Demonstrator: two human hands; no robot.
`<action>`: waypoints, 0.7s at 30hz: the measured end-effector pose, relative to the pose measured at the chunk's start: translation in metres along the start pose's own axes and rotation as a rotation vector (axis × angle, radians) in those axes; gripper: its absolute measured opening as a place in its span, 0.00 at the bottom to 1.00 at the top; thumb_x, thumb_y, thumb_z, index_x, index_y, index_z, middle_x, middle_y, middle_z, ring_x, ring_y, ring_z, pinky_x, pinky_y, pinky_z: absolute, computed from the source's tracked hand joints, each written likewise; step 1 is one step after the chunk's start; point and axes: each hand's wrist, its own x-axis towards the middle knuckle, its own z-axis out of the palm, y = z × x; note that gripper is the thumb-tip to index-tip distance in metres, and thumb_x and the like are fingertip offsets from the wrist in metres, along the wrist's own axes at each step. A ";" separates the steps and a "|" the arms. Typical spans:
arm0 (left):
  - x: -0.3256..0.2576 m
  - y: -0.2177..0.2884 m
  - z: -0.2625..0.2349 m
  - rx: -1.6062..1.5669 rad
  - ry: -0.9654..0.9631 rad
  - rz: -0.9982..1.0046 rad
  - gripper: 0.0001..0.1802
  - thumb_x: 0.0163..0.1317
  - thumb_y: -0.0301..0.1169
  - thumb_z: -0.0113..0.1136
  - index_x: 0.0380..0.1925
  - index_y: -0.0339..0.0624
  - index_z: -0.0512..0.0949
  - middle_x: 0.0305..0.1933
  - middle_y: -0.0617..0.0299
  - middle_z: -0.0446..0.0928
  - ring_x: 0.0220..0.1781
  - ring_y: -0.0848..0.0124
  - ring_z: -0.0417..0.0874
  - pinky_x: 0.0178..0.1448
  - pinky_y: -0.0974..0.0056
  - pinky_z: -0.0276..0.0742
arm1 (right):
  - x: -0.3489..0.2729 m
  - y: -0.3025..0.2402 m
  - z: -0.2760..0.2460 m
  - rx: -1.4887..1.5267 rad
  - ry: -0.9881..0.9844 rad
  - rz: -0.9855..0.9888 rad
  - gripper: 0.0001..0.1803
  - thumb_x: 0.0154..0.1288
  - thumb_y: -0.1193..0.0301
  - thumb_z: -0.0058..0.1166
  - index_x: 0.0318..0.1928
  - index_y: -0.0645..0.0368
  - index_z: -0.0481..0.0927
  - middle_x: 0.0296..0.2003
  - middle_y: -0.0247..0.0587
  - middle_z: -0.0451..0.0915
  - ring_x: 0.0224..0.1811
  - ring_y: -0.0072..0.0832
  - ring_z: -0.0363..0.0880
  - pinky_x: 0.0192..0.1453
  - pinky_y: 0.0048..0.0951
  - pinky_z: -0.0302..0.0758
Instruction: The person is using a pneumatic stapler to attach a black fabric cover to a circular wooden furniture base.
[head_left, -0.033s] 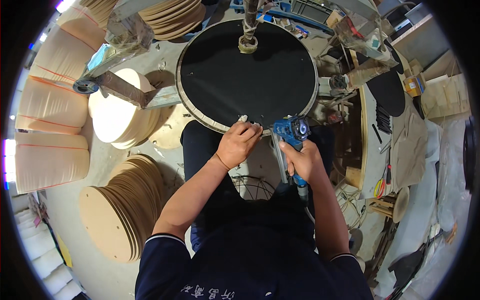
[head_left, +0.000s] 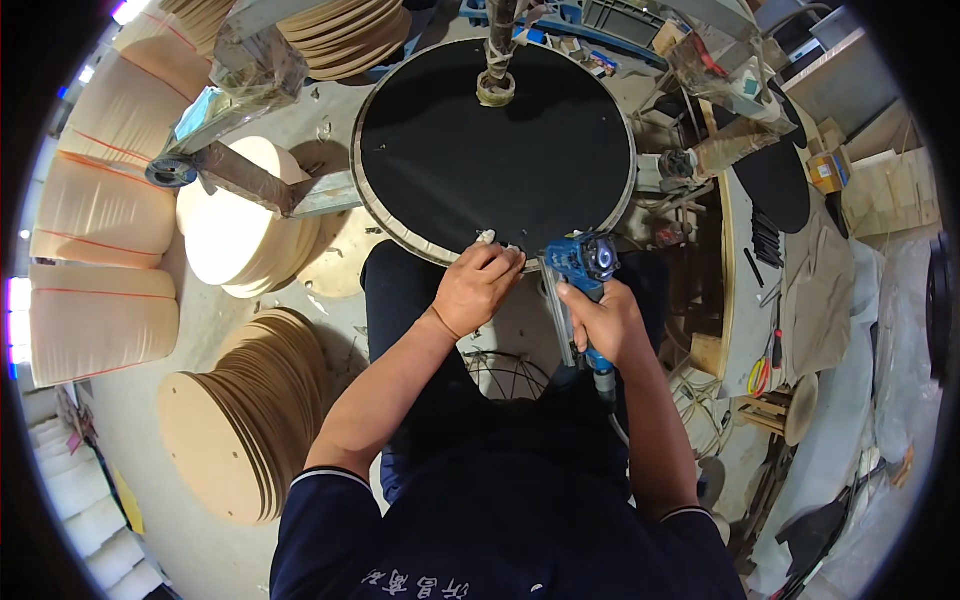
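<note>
Orange-banded cream bundles (head_left: 105, 330) line the left, and a small yellow box (head_left: 826, 173) sits at right.

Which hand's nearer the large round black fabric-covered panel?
Left. The left hand is at the panel's near edge; the right hand sits farther right and back toward the body, gripping a blue pistol-grip tool.

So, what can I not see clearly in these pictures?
Head view:
Blue gun-shaped tool: handle partly covered by the right hand.
Round black fabric panel: partly hidden by the tape-wrapped post.
Whitish scrap at the left hand: too small to identify.
Stacked round tan boards: cut off by the upper edge.
</note>
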 end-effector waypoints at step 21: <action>0.011 0.017 0.022 -0.047 0.111 -0.090 0.13 0.59 0.28 0.70 0.44 0.39 0.88 0.48 0.66 0.84 0.51 0.66 0.84 0.56 0.60 0.86 | -0.009 0.002 -0.002 -0.104 0.114 -0.025 0.15 0.77 0.61 0.64 0.39 0.61 0.80 0.20 0.32 0.77 0.18 0.21 0.75 0.23 0.30 0.72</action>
